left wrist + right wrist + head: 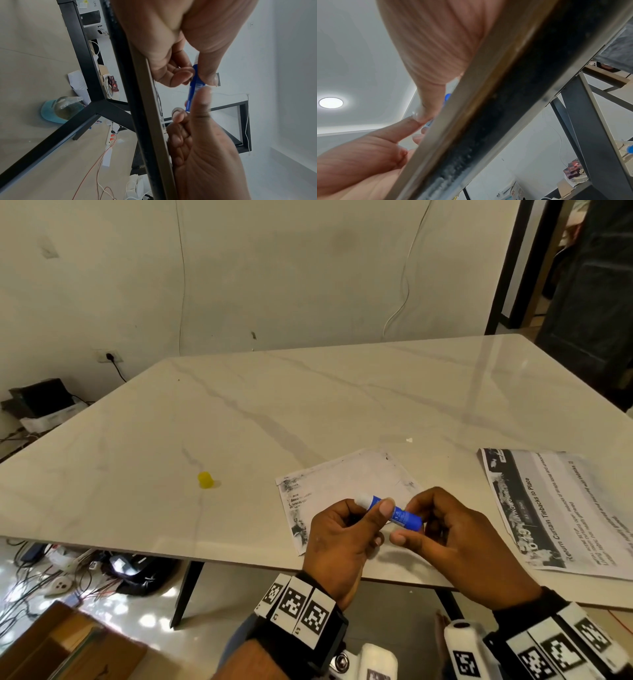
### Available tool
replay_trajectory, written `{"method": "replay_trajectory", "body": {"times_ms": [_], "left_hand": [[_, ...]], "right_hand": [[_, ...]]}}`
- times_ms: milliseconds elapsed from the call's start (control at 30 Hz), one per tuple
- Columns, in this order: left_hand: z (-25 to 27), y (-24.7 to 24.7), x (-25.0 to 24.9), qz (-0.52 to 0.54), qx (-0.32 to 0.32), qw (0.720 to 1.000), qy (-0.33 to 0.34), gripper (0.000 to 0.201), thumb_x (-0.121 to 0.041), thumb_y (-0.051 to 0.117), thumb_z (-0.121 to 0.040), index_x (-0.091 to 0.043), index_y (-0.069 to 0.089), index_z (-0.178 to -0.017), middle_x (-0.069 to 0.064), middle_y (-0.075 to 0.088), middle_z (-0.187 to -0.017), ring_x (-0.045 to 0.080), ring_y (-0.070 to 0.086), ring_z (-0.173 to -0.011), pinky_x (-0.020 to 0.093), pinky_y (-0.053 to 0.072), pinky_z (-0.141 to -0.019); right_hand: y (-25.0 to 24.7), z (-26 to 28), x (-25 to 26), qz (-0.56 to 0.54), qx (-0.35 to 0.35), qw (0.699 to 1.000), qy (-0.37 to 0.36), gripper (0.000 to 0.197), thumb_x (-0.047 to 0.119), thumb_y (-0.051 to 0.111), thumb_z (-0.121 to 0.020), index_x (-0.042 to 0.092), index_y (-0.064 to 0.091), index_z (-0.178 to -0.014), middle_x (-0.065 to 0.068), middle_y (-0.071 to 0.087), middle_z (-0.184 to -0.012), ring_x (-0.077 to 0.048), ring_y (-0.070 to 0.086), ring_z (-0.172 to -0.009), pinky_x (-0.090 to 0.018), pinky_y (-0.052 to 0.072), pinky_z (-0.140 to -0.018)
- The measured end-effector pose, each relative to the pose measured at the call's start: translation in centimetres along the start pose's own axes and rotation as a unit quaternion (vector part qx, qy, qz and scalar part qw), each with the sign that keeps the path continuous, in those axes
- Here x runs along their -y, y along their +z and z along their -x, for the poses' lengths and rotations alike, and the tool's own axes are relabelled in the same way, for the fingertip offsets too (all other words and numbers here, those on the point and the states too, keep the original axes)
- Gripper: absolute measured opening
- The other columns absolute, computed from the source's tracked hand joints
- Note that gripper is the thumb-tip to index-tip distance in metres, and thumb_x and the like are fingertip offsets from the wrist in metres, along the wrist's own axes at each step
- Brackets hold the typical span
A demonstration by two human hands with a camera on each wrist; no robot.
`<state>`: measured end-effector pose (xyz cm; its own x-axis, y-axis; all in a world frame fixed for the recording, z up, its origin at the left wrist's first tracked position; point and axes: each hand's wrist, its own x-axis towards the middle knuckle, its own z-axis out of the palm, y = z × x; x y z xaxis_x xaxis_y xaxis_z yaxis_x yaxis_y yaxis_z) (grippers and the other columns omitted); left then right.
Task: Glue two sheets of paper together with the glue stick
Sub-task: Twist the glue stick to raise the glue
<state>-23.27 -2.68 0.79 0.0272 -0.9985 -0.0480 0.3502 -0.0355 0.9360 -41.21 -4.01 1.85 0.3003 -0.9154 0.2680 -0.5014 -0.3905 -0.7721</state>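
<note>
**Head view: both hands hold the uncapped glue stick above the tabletop edge**

Head view shows the left hand [337,534] and the right hand [445,529] meeting close to the near edge of the tabletop [239,412]; between them is the blue glue stick [394,511], lying almost level, its white tip turned to the left and a little away from the person; the left thumb presses on the middle of the tube and the other left fingers are curled under it; the right fingers are curled round the blue bottom end, the right thumb just below the tube. The stick is in the air, over the lower part of a sheet of paper [346,484]; this sheet lies flat on the tabletop with its mostly blank side up and some print showing through on its left part. A second sheet of paper [555,508], printed with dark pictures and lines of text, lies flat to the right, apart from the first one; its right part runs out of the picture. The yellow cap [205,479] stands alone on the tabletop, well to the left of the hands.

Left wrist view confirms the hold; the tube is pinched between thumb and fingers of each hand, seen just past the table edge. Right wrist view is mostly blocked by the table edge and the palm; only a small blue part of the stick is visible there.
</note>
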Motion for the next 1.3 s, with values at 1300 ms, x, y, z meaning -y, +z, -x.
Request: {"method": "replay_trajectory", "body": {"times_ms": [1300], "left_hand": [[2.5, 1.5, -2.7, -0.104, 0.030, 0.989, 0.097, 0.038, -0.029, 0.072, -0.084, -0.022, 0.063, -0.121, 0.014, 0.074, -0.097, 0.019, 0.067, -0.076, 0.033, 0.056, -0.066]], "right_hand": [[-0.7, -0.1, 0.1, -0.082, -0.101, 0.990, 0.057, 0.035, 0.053, 0.039, -0.097, 0.032, 0.066, -0.090, -0.011, 0.061, -0.059, -0.019, 0.054, -0.049, -0.035, 0.049, -0.055]]}}
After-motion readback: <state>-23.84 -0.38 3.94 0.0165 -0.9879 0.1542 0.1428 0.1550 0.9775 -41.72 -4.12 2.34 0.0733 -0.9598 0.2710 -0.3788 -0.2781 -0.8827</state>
